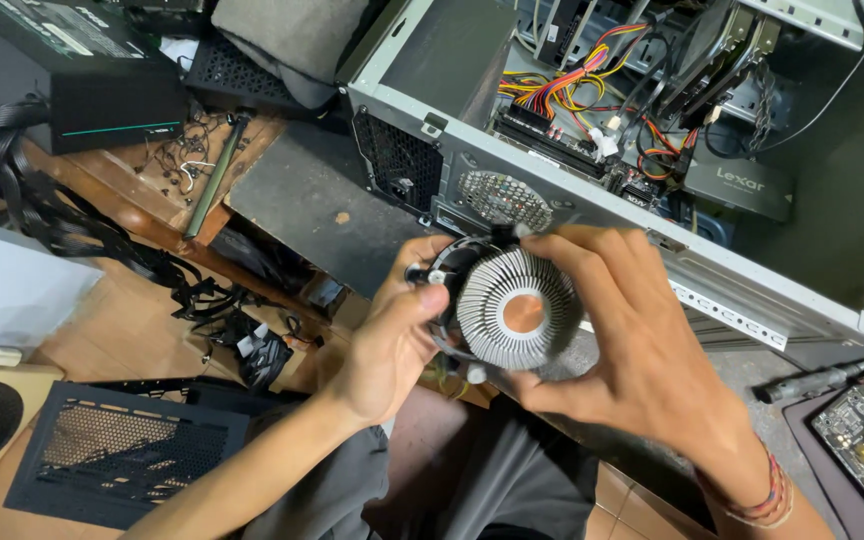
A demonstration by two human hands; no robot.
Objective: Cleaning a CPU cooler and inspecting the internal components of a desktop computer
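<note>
Two hands [512, 340], one round cooler [514, 310]

— What's underfoot?
— A wooden floor [122, 320], warm brown, with tile [622, 500] at the bottom right.
— And around it?
— An open grey computer case [652, 240], black cables [42, 210], a black mesh panel [112, 455]. Light is even, soft.
</note>
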